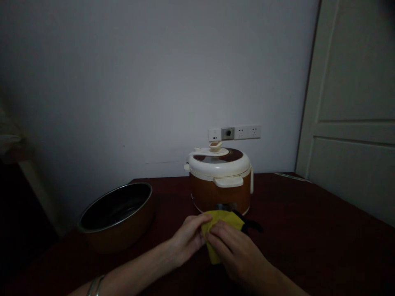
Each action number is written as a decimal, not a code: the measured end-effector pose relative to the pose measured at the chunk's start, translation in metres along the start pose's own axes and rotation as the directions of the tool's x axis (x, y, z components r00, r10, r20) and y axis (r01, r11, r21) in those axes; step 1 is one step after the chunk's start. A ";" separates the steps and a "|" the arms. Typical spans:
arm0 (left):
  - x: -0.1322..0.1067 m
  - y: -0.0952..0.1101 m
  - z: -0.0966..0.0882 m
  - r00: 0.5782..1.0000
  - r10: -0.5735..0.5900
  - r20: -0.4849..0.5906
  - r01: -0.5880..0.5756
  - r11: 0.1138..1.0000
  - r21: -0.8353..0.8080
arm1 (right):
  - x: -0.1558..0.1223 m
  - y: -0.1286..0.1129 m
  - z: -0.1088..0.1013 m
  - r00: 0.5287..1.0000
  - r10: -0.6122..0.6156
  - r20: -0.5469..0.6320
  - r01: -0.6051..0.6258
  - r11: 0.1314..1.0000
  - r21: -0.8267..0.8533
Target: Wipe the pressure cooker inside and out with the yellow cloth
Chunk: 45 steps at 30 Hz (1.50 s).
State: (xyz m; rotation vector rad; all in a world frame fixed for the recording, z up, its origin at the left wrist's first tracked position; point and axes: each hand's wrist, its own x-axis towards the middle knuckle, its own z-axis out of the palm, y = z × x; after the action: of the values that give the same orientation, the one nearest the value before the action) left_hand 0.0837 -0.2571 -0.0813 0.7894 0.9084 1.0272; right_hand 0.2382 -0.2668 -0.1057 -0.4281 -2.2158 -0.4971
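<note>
A yellow cloth [228,217] is between my two hands, in front of the electric cooker. My left hand [189,238] pinches its left edge, thumb on top and the other fingers partly hidden beneath. With bent fingers, my right hand [233,246] presses on and grips the middle of the cloth, and a corner hangs down below. A black object [254,225] sticks out to the right from behind the cloth; most of it is covered, so its kind cannot be made out. The electric cooker [220,191], brown with a white-rimmed lid, stands just beyond my hands.
On the left of the dark red table [293,222] sits a wide brown pan [123,234] with a dark inside. Wall sockets [247,132] are behind the cooker. A thin flat strip [291,177] lies near the back right edge, beside a pale door [354,164].
</note>
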 end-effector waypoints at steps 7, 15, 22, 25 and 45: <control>-0.013 0.026 -0.014 0.962 0.156 -0.224 -0.134 0.985 0.112 | 0.011 0.015 -0.034 0.996 -0.058 -0.073 0.065 0.994 0.093; 0.018 0.146 -0.055 0.589 0.677 -0.442 -0.494 0.734 0.465 | 0.028 0.125 -0.078 0.814 0.417 -0.405 -0.441 0.897 0.038; 0.093 0.182 -0.061 0.467 0.872 -0.148 -0.247 0.289 0.925 | 0.025 0.212 -0.023 0.527 0.819 -0.226 -0.789 0.571 0.227; 0.115 0.162 -0.054 0.511 0.857 -0.058 -0.233 0.203 0.951 | 0.015 0.228 0.004 0.363 0.929 -0.068 -0.856 0.361 0.370; 0.094 0.137 -0.065 0.633 0.700 0.330 -0.213 -0.252 0.944 | 0.012 0.224 -0.003 0.494 0.869 -0.024 -0.807 0.468 0.359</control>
State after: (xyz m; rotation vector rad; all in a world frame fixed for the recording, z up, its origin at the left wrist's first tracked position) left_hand -0.0013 -0.1168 -0.0110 2.5566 1.8044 1.0847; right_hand 0.3350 -0.0728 -0.0479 -1.1694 -1.5390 0.3476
